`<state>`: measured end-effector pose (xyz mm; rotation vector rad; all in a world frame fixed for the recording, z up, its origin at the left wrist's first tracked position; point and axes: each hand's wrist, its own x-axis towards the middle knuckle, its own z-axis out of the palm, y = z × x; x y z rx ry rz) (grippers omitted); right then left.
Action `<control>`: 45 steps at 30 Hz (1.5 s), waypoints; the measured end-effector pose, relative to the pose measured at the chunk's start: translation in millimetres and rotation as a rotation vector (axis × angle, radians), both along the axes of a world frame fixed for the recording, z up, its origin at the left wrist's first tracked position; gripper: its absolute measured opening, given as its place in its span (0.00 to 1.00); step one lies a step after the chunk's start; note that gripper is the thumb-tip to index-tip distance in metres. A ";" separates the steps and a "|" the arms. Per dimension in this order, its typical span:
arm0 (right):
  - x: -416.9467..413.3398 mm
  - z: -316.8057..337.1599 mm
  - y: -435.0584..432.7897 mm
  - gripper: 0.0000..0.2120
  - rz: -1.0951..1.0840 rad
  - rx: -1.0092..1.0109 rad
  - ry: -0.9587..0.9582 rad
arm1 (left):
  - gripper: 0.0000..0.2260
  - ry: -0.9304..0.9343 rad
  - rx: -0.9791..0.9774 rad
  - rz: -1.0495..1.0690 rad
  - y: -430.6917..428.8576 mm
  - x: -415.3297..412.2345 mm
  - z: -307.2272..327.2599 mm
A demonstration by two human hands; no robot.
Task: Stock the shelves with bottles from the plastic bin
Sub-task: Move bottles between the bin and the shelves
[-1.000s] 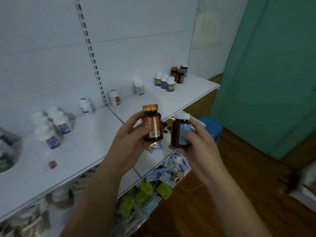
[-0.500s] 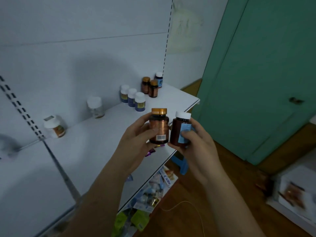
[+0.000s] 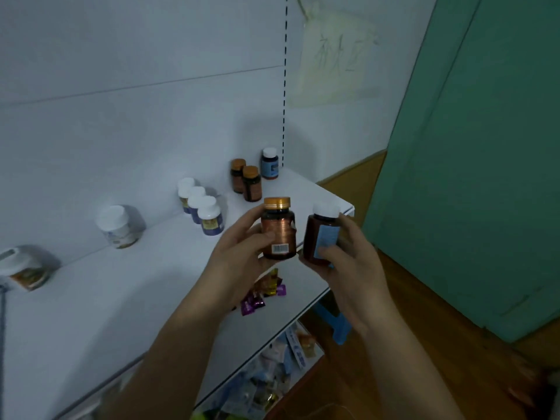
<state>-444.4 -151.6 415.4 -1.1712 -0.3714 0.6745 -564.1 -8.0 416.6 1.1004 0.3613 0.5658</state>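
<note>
Upright, left hand gripping barcoded bottle, right hand blue-labelled bottle

View has swung right along the shelf. The white jars at 9 o'clock have dropped out of frame. Both hands have carried toward the shelf's right end. The amber pair has gone from 1 o'clock, far off, to 11 o'clock, near the gold-capped bottle in the left hand. That bottle and the white-capped bottle in the right hand were almost touching half a second ago, now a small gap. Candy wrappers are exposed at 6 o'clock under the hands.
</note>
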 end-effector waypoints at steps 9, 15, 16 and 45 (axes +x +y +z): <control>92.7 -1.2 13.1 0.27 0.221 -0.045 -0.154 | 0.19 0.076 0.038 0.275 -18.3 52.2 2.8; 126.0 -16.1 62.3 0.29 0.306 -0.124 -0.326 | 0.20 0.251 0.313 0.475 1.6 76.6 -14.3; 132.5 -19.6 74.8 0.29 0.319 -0.135 -0.351 | 0.20 0.289 0.361 0.517 11.0 81.2 -19.3; 262.9 -77.0 269.3 0.28 0.497 -0.376 -0.792 | 0.25 0.550 0.504 0.840 85.0 164.0 -71.0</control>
